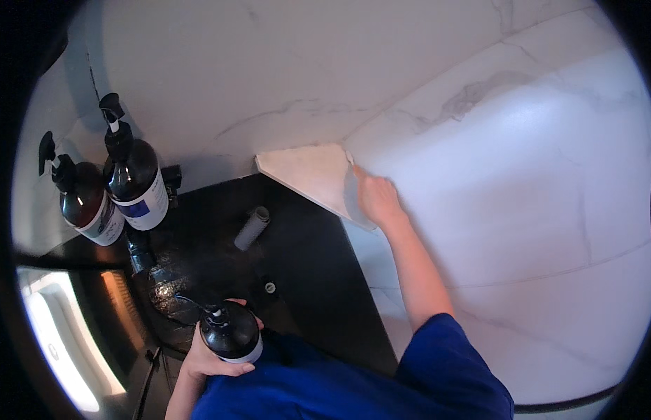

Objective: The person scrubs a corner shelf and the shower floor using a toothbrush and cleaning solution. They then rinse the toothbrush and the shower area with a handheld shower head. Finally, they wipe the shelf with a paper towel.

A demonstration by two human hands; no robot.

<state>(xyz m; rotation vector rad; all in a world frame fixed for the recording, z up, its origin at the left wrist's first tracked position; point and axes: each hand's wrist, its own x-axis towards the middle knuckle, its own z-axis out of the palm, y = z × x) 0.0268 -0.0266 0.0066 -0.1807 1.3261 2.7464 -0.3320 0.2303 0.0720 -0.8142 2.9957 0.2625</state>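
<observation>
My left hand (208, 355) is wrapped round a dark pump bottle (227, 332) with a pale label, close to my body. Stretched forward, my right hand (378, 199) is at the right end of a pale triangular corner shelf (304, 171). Its fingers are curled, with one fingertip near the shelf's back edge by the wall. A small whitish bit shows at that fingertip, but I cannot make out what it is. A grey patch, perhaps shadow, lies on the shelf beside the hand.
Two dark brown pump bottles, one nearer (91, 203) and one farther (136, 185), stand at the left. Below the shelf, a grey cylinder (252, 228) and a small round fitting (270, 288) are on a black surface (318, 280). A marbled white wall (521, 175) rises at the right.
</observation>
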